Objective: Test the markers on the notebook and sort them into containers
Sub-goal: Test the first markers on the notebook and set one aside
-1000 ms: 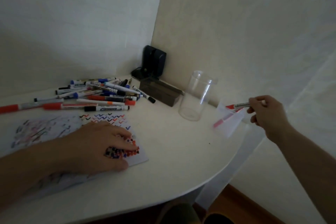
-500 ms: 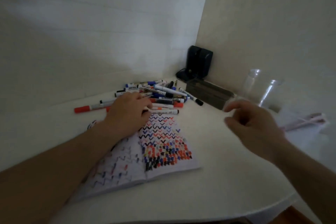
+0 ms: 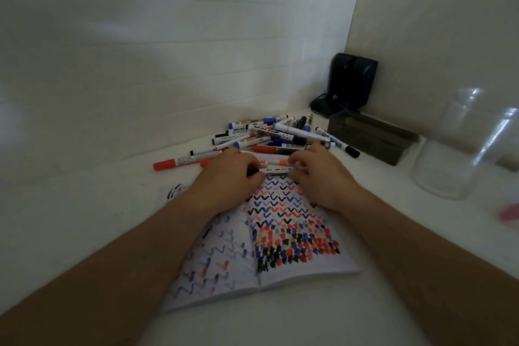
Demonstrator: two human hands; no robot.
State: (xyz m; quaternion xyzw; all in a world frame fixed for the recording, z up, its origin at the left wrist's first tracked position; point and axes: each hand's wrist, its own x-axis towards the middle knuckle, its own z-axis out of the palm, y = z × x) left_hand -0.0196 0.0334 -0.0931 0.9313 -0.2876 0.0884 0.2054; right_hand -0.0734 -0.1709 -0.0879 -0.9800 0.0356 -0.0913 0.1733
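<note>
- The left hand (image 3: 229,177) and the right hand (image 3: 323,177) meet at the far edge of the notebook (image 3: 280,233), fingers curled toward each other over one marker (image 3: 276,171).
- Left hand: fingers curled round the marker's dark end, which looks like the cap. Right hand: fingertips close on the other end of the same white barrel. Both hands grip it; this two-ended hold suits pulling the cap off before a test stroke.
- The held marker lies crosswise just past the top of the notebook page, so the tip can reach paper with little travel.
- An orange-banded marker (image 3: 273,162) lies just behind the held one, touching or nearly touching the fingers.
- The notebook lies open and flat between the forearms, its right page filled with rows of red, blue and black check marks and blots from testing.
- The pile of markers (image 3: 280,132) sits just beyond the hands, near the wall, within easy reach for the next pick.
- A red-capped marker (image 3: 174,163) lies apart at the left of the pile.
- A clear plastic container (image 3: 460,149) stands well to the right on the table (image 3: 84,219), apparently for sorted markers.
- A dark box (image 3: 370,137) lies between pile and container.
</note>
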